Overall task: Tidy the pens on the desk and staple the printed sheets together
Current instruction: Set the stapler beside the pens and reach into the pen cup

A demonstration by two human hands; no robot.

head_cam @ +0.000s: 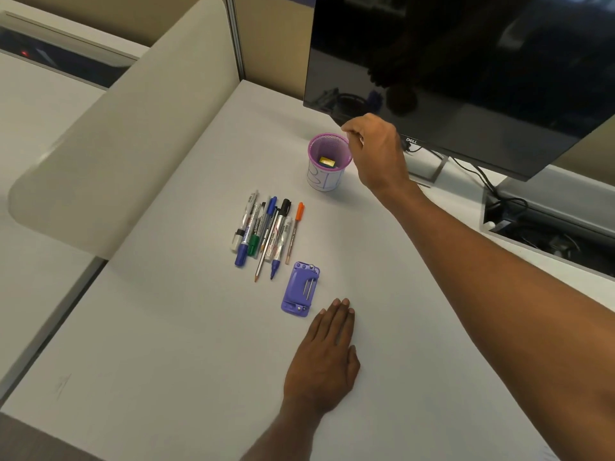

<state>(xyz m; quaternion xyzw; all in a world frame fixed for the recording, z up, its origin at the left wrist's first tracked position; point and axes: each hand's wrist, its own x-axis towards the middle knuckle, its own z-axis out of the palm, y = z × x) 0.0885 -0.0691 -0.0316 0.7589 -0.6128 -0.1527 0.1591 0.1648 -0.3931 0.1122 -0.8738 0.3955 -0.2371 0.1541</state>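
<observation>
Several pens and markers [266, 231] lie side by side in a row on the white desk [166, 327]. A purple stapler [301, 289] lies just below and right of them. Behind them stands a purple mesh pen cup [327, 174] with a small yellow item [326, 161] at its bottom. My right hand [376, 151] reaches to the cup's right rim, its fingers curled and apparently pinching the rim. My left hand [329, 354] rests flat on the desk, fingertips just right of the stapler's near end. No printed sheets are in view.
A dark Dell monitor [466, 78] hangs over the back right, close above my right hand, with its stand and cables [482, 181] behind. A beige partition [116, 144] borders the desk on the left.
</observation>
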